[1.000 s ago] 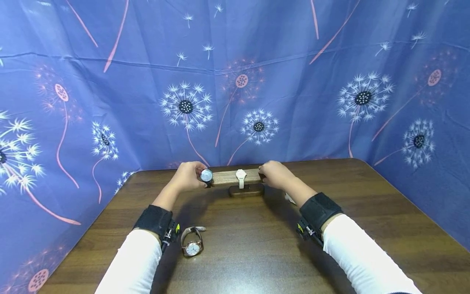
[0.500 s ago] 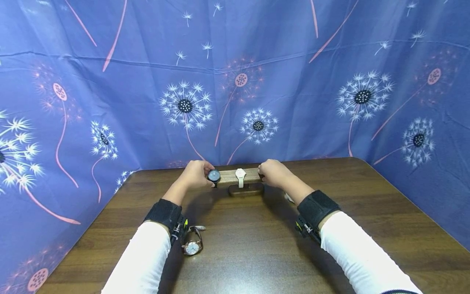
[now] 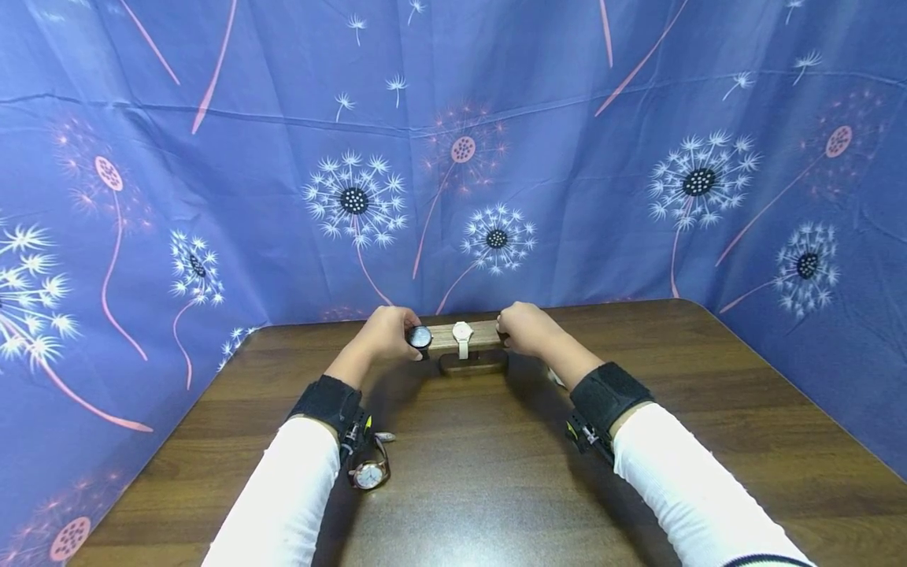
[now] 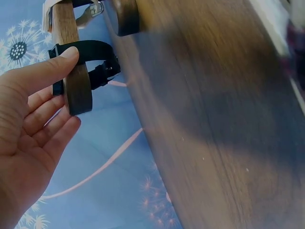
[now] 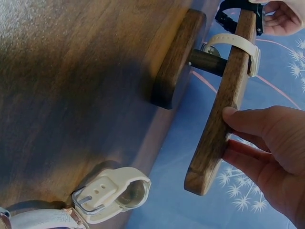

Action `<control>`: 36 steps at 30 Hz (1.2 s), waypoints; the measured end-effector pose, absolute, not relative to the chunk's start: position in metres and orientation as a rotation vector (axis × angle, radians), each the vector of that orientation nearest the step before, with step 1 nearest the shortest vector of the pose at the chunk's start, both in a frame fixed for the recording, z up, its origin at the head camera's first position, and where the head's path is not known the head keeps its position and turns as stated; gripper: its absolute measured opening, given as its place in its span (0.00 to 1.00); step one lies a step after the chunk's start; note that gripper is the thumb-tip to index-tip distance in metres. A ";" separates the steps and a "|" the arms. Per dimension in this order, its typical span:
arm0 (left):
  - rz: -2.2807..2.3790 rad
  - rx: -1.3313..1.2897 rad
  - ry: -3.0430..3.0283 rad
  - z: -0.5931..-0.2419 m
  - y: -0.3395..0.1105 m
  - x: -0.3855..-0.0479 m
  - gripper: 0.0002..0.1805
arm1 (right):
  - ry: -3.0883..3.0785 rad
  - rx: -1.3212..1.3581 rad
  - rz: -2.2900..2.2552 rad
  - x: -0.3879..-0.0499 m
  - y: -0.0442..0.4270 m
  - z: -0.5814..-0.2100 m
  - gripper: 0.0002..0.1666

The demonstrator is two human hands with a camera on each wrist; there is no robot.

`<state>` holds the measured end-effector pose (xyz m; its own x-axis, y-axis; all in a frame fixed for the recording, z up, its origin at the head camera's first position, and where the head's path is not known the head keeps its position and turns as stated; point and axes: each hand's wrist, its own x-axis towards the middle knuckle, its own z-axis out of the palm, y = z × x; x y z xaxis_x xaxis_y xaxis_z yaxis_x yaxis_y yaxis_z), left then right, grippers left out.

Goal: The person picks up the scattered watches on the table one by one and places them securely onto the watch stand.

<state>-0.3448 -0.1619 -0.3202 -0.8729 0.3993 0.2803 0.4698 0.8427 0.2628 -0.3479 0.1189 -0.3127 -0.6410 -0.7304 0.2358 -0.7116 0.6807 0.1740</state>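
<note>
A wooden watch stand has a raised bar [image 5: 219, 119] on a post above an oval base [image 5: 177, 62]. Around the bar's left part loops a black-strapped watch [image 3: 420, 338], which my left hand [image 3: 386, 334] pinches, its thumb on the strap in the left wrist view. A cream-strapped watch [image 3: 462, 331] hangs round the middle of the bar. Toward the bar's right end, my right hand [image 3: 526, 329] grips the wood between thumb and fingers.
A brown-strapped watch [image 3: 369, 475] lies on the wooden table [image 3: 496, 472] beside my left forearm. Another cream-strapped watch [image 5: 112, 191] and a whitish strap [image 5: 43, 219] lie near the right hand. A blue patterned cloth [image 3: 567, 157] hangs behind.
My left hand and the black-strapped watch have moved right along the bar, toward the cream watch at its middle. The right hand keeps its grip on the bar.
</note>
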 end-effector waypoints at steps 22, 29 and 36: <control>-0.399 -0.695 -2.895 -0.310 -0.130 -0.348 0.26 | -2.582 1.142 -0.087 -0.345 0.118 -0.310 0.19; -0.380 -0.700 -2.890 -0.310 -0.128 -0.350 0.26 | -2.584 1.137 -0.055 -0.344 0.118 -0.309 0.19; -0.371 -0.714 -2.873 -0.314 -0.127 -0.351 0.25 | -2.626 1.119 -0.044 -0.344 0.118 -0.309 0.21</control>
<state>-0.3514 -0.1270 -0.3139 -0.8738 0.4382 0.2106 0.4773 0.8556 0.2002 -0.3440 0.1179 -0.3093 -0.6583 -0.7105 0.2486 -0.7018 0.6988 0.1384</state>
